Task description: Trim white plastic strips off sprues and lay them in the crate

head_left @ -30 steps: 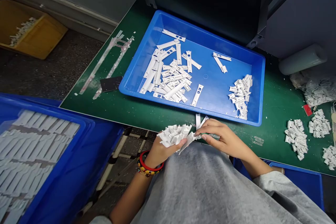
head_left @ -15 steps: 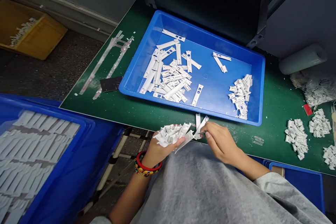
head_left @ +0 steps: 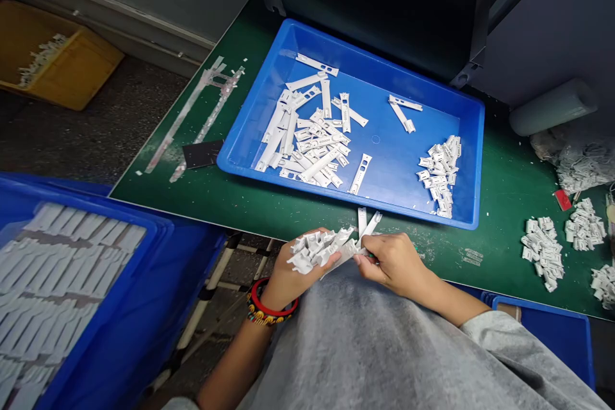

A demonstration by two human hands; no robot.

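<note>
My left hand (head_left: 284, 274) is closed around a bunch of small white plastic parts (head_left: 314, 248) and one long white plastic strip (head_left: 346, 251) that points up to the right. The fingers of my right hand (head_left: 394, 262) are pinched at the far end of that strip. Something thin with a bit of green shows behind my right fingers; its kind is mostly hidden. Just beyond the hands, two more white strips (head_left: 369, 224) lie on the green table (head_left: 269, 218) by the tray's front edge.
A blue tray (head_left: 408, 160) holds loose strips at left and small parts (head_left: 441, 173) at right. Piles of small parts (head_left: 542, 250) lie on the table at right. A blue crate (head_left: 158, 230) with rows of strips stands at left, and a yellow bin (head_left: 96, 67) on the floor.
My right hand has moved slightly left and down, closer to the left hand, and its fingers now meet the strip's end. The left hand has shifted a little right.
</note>
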